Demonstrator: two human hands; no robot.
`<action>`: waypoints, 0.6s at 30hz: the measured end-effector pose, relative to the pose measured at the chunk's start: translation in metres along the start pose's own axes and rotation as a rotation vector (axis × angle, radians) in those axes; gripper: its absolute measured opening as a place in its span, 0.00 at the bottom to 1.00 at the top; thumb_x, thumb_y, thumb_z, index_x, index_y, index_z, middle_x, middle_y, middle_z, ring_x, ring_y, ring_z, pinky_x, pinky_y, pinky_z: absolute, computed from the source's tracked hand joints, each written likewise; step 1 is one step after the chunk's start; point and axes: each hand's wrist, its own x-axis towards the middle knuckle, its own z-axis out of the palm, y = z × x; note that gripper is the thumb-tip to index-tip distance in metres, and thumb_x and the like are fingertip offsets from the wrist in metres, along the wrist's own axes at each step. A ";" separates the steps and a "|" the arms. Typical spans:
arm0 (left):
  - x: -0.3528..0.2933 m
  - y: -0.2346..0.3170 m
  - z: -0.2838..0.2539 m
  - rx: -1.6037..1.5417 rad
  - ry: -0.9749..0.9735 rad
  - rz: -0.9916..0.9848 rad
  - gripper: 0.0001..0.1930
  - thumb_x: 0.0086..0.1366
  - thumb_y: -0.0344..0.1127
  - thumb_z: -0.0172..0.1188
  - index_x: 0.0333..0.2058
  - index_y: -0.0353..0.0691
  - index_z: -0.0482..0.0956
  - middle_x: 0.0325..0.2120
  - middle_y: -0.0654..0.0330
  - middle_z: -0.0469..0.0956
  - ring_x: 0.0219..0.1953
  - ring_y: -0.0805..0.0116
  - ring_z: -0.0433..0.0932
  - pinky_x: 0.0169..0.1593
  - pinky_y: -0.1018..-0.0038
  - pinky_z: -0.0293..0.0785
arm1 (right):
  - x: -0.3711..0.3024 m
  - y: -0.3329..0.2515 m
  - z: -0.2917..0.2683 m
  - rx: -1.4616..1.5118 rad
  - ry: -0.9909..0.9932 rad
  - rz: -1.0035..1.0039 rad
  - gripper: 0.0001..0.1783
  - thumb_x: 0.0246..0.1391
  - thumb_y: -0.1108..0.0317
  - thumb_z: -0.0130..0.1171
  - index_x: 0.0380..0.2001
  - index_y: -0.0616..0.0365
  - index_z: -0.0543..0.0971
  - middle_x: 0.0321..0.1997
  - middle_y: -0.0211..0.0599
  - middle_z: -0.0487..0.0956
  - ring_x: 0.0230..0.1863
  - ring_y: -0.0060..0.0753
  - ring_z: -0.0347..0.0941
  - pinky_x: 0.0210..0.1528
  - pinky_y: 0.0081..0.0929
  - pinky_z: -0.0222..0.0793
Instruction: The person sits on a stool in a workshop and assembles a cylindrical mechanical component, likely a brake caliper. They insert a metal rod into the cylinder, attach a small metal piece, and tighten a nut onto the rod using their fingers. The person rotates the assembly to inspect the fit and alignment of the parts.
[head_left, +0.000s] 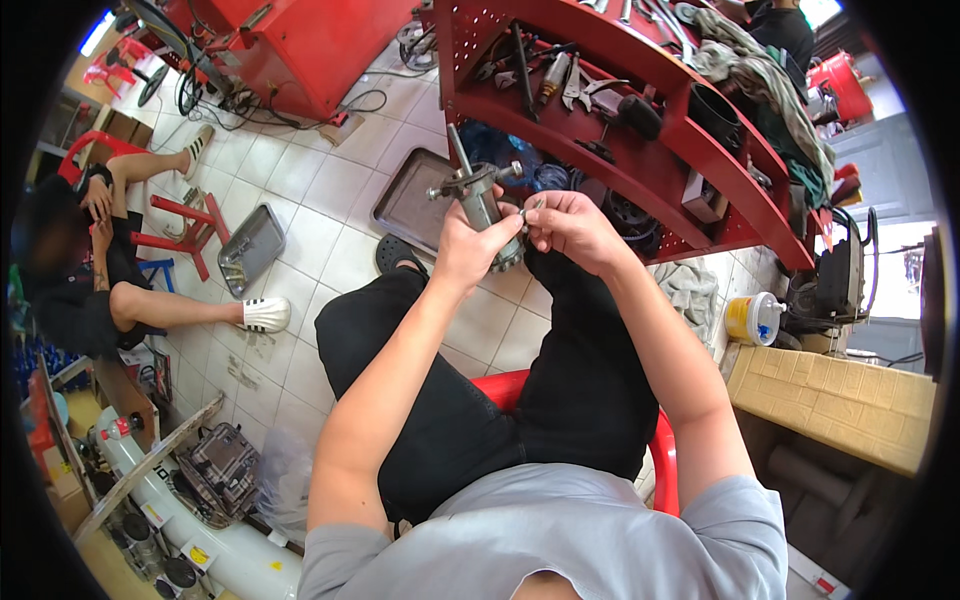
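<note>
My left hand is wrapped round a grey cylindrical metal machine part, held tilted in front of my knees. A shaft sticks up from its flanged top, and toothed metal shows at its lower end. My right hand is beside it, with thumb and fingers pinched together close to the part's side. Between those fingertips is something small and greenish-grey, too small to name. Below the part stands a grey metal tray on the tiled floor, partly hidden by my left hand and the part.
A red tool cart stands ahead, with pliers and other tools on its shelf. At left a seated person has a red stool and another tray nearby. A white bucket and a yellow box are at right.
</note>
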 end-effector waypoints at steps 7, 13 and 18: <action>-0.047 0.004 0.020 -0.047 -0.015 -0.025 0.18 0.58 0.26 0.63 0.46 0.38 0.68 0.34 0.60 0.78 0.36 0.73 0.78 0.42 0.76 0.75 | -0.051 0.001 0.019 -0.239 0.077 -0.124 0.08 0.56 0.65 0.61 0.33 0.58 0.77 0.26 0.27 0.78 0.27 0.16 0.72 0.31 0.16 0.67; -0.079 0.016 0.032 -0.119 -0.010 0.003 0.17 0.58 0.25 0.61 0.45 0.39 0.68 0.32 0.60 0.77 0.34 0.71 0.79 0.39 0.75 0.76 | -0.085 0.003 0.038 -0.232 0.010 -0.271 0.07 0.57 0.67 0.59 0.35 0.59 0.75 0.28 0.29 0.79 0.29 0.17 0.74 0.32 0.15 0.67; -0.105 0.021 0.034 -0.380 0.023 -0.068 0.14 0.59 0.26 0.58 0.42 0.42 0.67 0.30 0.59 0.76 0.32 0.67 0.80 0.36 0.68 0.79 | -0.109 0.004 0.043 -0.054 -0.027 -0.347 0.06 0.60 0.67 0.56 0.37 0.57 0.74 0.29 0.29 0.76 0.30 0.19 0.73 0.32 0.15 0.66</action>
